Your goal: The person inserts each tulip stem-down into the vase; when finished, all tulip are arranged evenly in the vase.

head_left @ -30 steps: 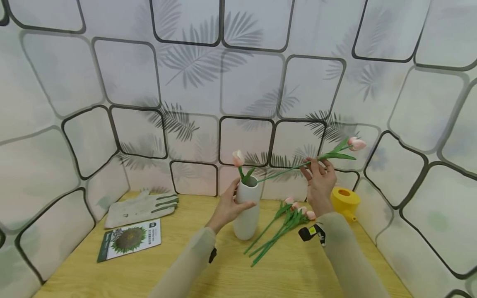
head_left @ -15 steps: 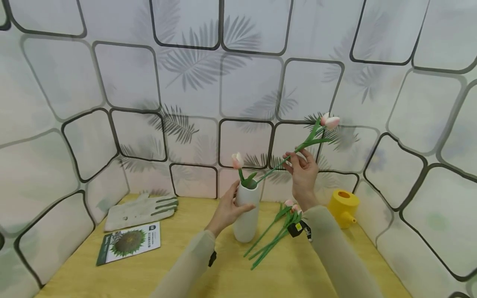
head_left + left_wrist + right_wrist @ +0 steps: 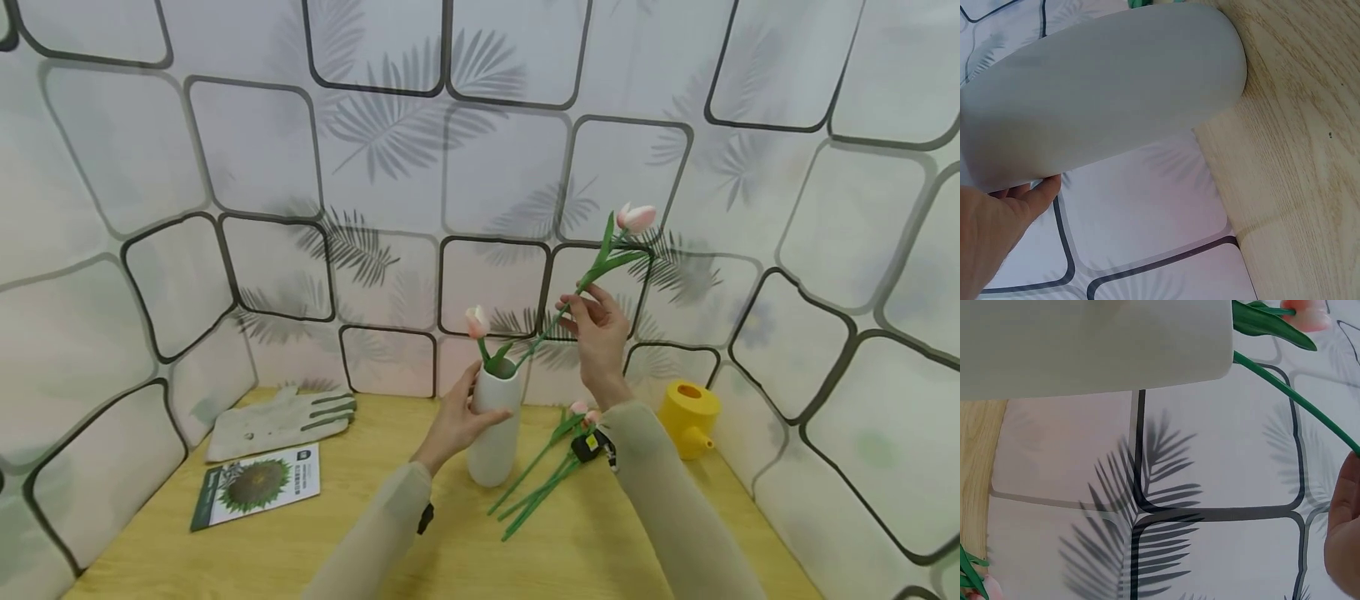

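My left hand (image 3: 459, 421) grips the upper part of a white vase (image 3: 495, 442), which stands upright on the table. One pink tulip (image 3: 477, 322) leans in the vase, its green leaves at the mouth. With thumb and fingers, my right hand (image 3: 602, 337) pinches the stem of a second pink tulip (image 3: 636, 218), bloom up and to the right. The lower end of that stem (image 3: 1297, 397) reaches the vase's rim in the right wrist view. In the left wrist view the vase (image 3: 1110, 94) fills the upper part, with fingers curled at its side.
Several more tulips (image 3: 536, 492) lie on the wooden table (image 3: 375, 533) right of the vase, partly behind my right wrist. A yellow watering can (image 3: 688, 417) stands at the right. Pale gloves (image 3: 281, 425) and a sunflower seed packet (image 3: 258, 486) lie at the left. Patterned walls surround the table.
My right hand has moved left and up with the tulip, tilting its stem steeper, its lower end staying at the vase mouth. My left hand keeps its hold on the vase.
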`<act>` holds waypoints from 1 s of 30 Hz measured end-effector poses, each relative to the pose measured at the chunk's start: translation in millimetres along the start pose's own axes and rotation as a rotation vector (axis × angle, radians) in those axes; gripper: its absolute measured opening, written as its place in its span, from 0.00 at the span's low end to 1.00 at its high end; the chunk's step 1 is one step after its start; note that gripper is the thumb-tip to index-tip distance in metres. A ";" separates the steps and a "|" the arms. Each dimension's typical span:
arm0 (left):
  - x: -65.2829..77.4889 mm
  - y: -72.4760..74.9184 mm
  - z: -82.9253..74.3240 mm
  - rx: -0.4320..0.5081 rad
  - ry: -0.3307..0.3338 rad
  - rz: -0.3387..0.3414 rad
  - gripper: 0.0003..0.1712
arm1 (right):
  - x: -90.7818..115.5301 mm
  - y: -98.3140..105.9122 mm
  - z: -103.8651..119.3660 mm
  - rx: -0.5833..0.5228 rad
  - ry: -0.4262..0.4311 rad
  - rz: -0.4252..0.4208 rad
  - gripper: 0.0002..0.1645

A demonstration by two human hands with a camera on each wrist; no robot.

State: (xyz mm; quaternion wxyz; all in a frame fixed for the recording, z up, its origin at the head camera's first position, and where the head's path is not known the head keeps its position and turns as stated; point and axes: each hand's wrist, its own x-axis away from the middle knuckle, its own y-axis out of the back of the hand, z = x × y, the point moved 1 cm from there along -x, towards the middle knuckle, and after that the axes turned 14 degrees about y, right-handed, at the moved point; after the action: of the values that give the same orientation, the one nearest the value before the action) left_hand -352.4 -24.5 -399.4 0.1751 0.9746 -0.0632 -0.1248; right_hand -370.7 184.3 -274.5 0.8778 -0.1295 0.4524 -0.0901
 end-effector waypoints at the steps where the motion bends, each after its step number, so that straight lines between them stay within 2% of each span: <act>1: -0.5 0.1 -0.3 0.001 -0.004 -0.002 0.55 | -0.1 -2.0 -0.6 0.003 -0.002 0.020 0.18; 10: -1.7 0.5 1.3 0.007 0.001 -0.004 0.56 | 15.5 -15.8 -14.6 0.060 -0.077 0.167 0.19; 16: -0.2 0.3 -0.1 0.017 0.001 0.004 0.55 | 29.1 -19.6 -24.8 0.146 -0.146 0.250 0.21; 24: 1.1 0.2 0.9 0.012 0.005 -0.005 0.55 | 40.7 -22.2 -34.5 0.174 -0.190 0.301 0.19; 30: -0.8 0.2 0.1 0.010 0.008 -0.006 0.55 | 45.8 -21.9 -41.3 0.243 -0.203 0.312 0.19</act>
State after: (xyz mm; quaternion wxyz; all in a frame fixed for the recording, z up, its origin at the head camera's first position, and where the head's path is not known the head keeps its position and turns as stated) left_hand -353.2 -24.6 -399.2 0.1700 0.9761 -0.0602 -0.1210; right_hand -379.1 144.9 -326.1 0.9313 0.0404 0.3620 0.0065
